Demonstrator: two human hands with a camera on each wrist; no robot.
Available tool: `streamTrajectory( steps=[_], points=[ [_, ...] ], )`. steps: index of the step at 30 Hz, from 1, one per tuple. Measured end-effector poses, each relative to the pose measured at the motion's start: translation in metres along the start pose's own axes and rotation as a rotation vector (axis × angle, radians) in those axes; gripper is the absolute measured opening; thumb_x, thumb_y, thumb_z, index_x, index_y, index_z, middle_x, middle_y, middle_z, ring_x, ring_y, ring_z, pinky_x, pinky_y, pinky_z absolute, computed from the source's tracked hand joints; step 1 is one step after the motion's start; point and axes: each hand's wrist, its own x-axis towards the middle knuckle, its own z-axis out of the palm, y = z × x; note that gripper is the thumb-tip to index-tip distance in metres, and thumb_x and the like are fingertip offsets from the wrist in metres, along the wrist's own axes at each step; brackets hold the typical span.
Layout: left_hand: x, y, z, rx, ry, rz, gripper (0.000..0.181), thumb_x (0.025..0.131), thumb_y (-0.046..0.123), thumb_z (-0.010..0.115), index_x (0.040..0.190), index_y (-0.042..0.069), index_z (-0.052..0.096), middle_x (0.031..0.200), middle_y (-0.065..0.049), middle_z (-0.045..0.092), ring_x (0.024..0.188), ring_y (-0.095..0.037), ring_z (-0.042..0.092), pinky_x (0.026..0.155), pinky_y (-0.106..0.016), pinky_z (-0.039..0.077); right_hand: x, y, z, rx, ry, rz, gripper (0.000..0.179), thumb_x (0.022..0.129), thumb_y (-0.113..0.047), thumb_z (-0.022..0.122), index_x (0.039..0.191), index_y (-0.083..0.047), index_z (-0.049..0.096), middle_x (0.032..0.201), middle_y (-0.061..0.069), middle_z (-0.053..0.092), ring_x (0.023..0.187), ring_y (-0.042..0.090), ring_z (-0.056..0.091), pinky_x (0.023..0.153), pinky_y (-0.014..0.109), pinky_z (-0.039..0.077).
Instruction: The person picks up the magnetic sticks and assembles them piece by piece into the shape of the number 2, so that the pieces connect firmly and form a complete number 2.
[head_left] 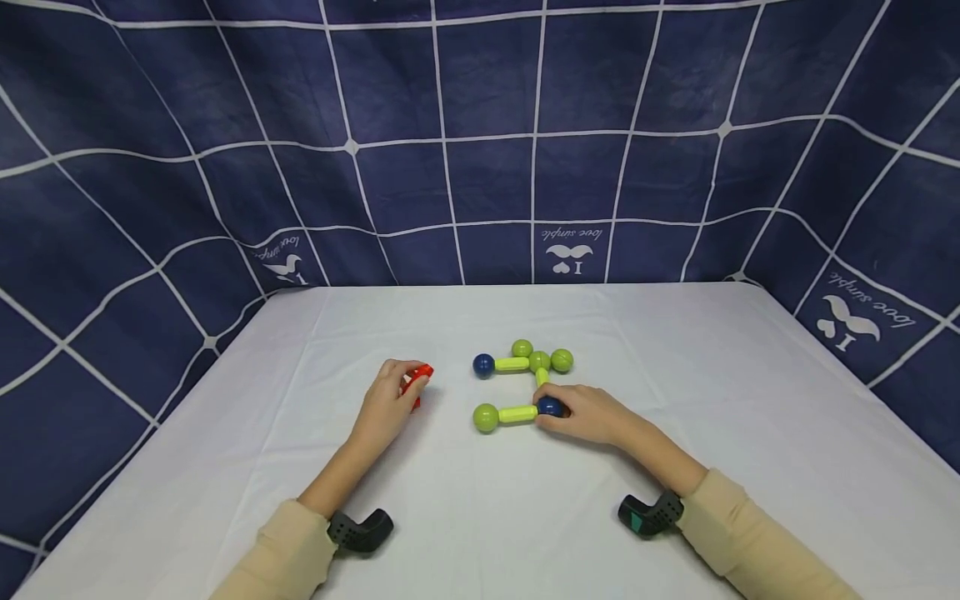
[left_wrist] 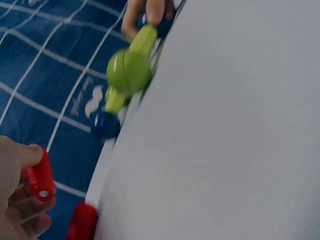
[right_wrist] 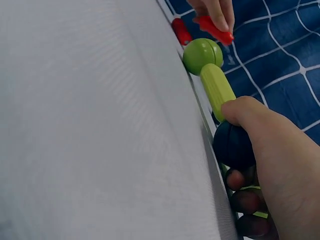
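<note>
My left hand (head_left: 385, 406) pinches a short red rod (left_wrist: 41, 177) between thumb and fingers, raised above the table. A second red rod (left_wrist: 83, 222) lies below it on the cloth. To the right, my right hand (head_left: 592, 414) grips a dark blue ball (right_wrist: 234, 145) at the near corner of a ball-and-rod piece. From that ball a yellow-green rod (head_left: 517, 414) runs left to a green ball (head_left: 486, 418). Another rod (head_left: 542, 377) leads away to a green ball (head_left: 539, 361), and a further rod (head_left: 512, 364) ends in a second blue ball (head_left: 483, 365).
Two more green balls, one behind (head_left: 522, 348) and one at the right (head_left: 562, 360), sit by the far green ball. White cloth covers the table (head_left: 450, 517). A navy checked curtain (head_left: 487, 183) stands along its back and sides. Each wrist wears a black device (head_left: 362, 532).
</note>
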Motion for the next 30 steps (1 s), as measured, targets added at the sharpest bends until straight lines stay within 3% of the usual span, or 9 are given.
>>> streamTrajectory(
  steps=[3, 8, 14, 19, 23, 30],
  points=[
    [-0.006, 0.016, 0.008, -0.095, -0.056, -0.073, 0.027, 0.087, 0.024, 0.059, 0.11, 0.008, 0.058, 0.096, -0.007, 0.056, 0.073, -0.013, 0.052, 0.06, -0.022, 0.041, 0.0, 0.0, 0.001, 0.004, 0.016, 0.009, 0.027, 0.084, -0.047, 0.056, 0.104, -0.029, 0.056, 0.094, -0.006, 0.062, 0.076, 0.008, 0.05, 0.064, 0.026, 0.04],
    [-0.017, 0.031, 0.019, -0.251, -0.183, -0.215, 0.022, 0.083, 0.019, 0.059, 0.102, 0.008, 0.058, 0.09, -0.005, 0.058, 0.076, -0.013, 0.053, 0.062, -0.023, 0.041, 0.0, 0.0, 0.004, -0.003, 0.045, -0.004, 0.027, 0.084, -0.047, 0.056, 0.105, -0.03, 0.056, 0.091, -0.008, 0.062, 0.074, 0.007, 0.048, 0.062, 0.024, 0.038],
    [-0.025, 0.038, 0.024, -0.37, -0.299, -0.304, 0.022, 0.079, 0.015, 0.061, 0.098, 0.003, 0.06, 0.074, -0.002, 0.063, 0.063, -0.012, 0.055, 0.061, -0.024, 0.045, -0.001, 0.001, 0.007, -0.016, 0.062, -0.004, 0.029, 0.085, -0.048, 0.055, 0.107, -0.03, 0.056, 0.092, -0.008, 0.061, 0.073, 0.007, 0.048, 0.062, 0.023, 0.038],
    [-0.029, 0.04, 0.03, -0.493, -0.414, -0.366, 0.034, 0.079, 0.014, 0.065, 0.107, -0.002, 0.052, 0.07, -0.003, 0.065, 0.057, -0.011, 0.059, 0.062, -0.027, 0.052, -0.003, 0.002, 0.007, -0.02, 0.06, 0.012, 0.03, 0.085, -0.049, 0.054, 0.109, -0.03, 0.056, 0.093, -0.008, 0.062, 0.073, 0.007, 0.048, 0.063, 0.024, 0.038],
    [-0.031, 0.04, 0.034, -0.541, -0.443, -0.388, 0.048, 0.079, 0.014, 0.067, 0.118, -0.002, 0.043, 0.071, -0.004, 0.065, 0.053, -0.01, 0.059, 0.061, -0.026, 0.053, -0.003, 0.001, 0.008, -0.02, 0.061, 0.015, 0.03, 0.085, -0.048, 0.054, 0.109, -0.029, 0.055, 0.094, -0.007, 0.062, 0.074, 0.007, 0.048, 0.064, 0.025, 0.039],
    [-0.028, 0.038, 0.039, -0.525, -0.457, -0.407, 0.057, 0.079, 0.017, 0.069, 0.125, -0.002, 0.039, 0.072, -0.005, 0.063, 0.05, -0.009, 0.057, 0.059, -0.023, 0.052, -0.003, 0.002, 0.008, -0.036, 0.069, -0.004, 0.03, 0.086, -0.048, 0.054, 0.109, -0.029, 0.055, 0.098, -0.006, 0.063, 0.075, 0.007, 0.049, 0.063, 0.024, 0.039]
  ],
)
